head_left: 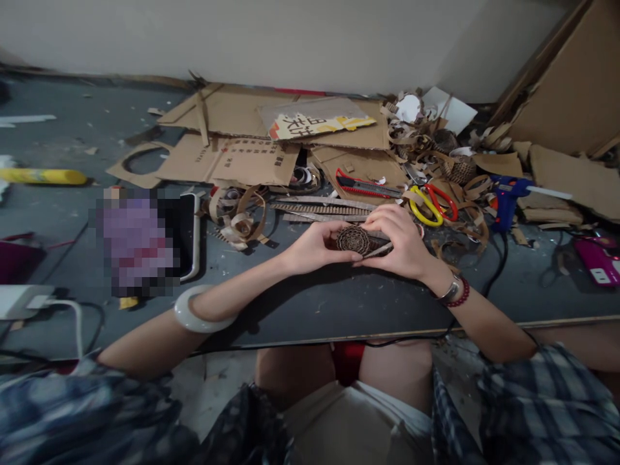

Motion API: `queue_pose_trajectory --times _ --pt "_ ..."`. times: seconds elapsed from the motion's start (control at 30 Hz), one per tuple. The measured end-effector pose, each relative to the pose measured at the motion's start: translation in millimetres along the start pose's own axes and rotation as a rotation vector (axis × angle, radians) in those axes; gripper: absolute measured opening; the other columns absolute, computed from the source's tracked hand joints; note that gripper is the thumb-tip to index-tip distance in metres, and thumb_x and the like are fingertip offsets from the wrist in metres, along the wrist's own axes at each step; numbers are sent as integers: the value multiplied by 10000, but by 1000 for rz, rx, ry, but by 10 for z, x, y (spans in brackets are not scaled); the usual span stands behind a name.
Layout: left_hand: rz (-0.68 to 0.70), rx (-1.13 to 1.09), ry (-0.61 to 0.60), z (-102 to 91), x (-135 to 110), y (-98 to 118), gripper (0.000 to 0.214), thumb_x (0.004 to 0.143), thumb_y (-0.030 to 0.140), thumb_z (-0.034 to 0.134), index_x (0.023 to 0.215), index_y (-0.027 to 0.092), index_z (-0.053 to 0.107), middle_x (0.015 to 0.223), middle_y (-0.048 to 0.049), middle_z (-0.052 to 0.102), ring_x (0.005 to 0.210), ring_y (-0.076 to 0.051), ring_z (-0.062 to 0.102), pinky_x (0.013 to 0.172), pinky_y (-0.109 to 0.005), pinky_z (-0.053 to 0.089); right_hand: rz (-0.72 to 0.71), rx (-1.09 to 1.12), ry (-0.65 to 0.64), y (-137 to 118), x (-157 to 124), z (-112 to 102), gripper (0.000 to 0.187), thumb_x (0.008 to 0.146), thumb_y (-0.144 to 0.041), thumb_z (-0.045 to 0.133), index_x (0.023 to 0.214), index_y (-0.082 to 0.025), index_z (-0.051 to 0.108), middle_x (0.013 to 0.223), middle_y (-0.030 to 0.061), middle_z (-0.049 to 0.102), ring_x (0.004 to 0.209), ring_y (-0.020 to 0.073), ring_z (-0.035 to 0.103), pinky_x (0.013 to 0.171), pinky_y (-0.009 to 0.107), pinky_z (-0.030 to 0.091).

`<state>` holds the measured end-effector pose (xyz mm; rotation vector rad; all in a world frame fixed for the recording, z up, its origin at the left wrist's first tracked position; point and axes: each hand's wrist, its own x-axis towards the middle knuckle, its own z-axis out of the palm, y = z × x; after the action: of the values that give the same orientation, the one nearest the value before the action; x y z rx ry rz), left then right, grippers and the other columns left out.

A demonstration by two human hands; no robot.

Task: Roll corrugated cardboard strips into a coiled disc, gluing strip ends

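A round coil of rolled corrugated cardboard strip [353, 240] is held between my two hands just above the table's front part. My left hand [317, 248] is closed around the coil's left side, thumb along its lower edge. On the right side, my right hand [400, 240] pinches the coil and the loose end of the strip [378, 250]. Its fingers partly hide that strip. Behind my hands lie flat corrugated strips [324, 208], a red utility knife [367, 186] and scissors [433, 205] with yellow and red handles.
Cardboard sheets [242, 158] and a heap of curled strips [450, 142] cover the back of the table. At the right stand a blue glue gun [507, 200] with its cord and a magenta power strip [598, 258]. A phone [190, 236] lies at the left, near a white charger [24, 301].
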<state>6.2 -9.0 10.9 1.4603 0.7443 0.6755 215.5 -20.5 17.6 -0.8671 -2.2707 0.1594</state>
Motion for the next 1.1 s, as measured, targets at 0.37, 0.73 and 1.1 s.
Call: queue_pose_trajectory --times 0.37,0.73,1.1 --pt "7 11 -135 -53 -24 -3 469 690 178 764 1122 110 595 983 -67 723 850 -163 697 792 -289 566 9 144 -220 26 34 -145 560 723 -475 721 1226 -284 563 1323 70 494 1268 265 407 1085 501 330" --pt "51 86 -115 -23 -19 -31 503 667 217 790 1114 110 587 983 -77 722 878 -197 699 823 -338 567 33 178 -155 -34 22 -46 509 721 -476 720 1132 -243 530 1254 90 537 1227 267 428 1049 511 364" --pt "-37 17 -243 -29 -39 44 420 669 158 771 1060 135 620 977 -50 719 850 -164 688 805 -295 549 -2 187 -182 2 38 -108 531 657 -539 744 1091 -251 641 1304 80 520 1284 284 371 1095 546 308"
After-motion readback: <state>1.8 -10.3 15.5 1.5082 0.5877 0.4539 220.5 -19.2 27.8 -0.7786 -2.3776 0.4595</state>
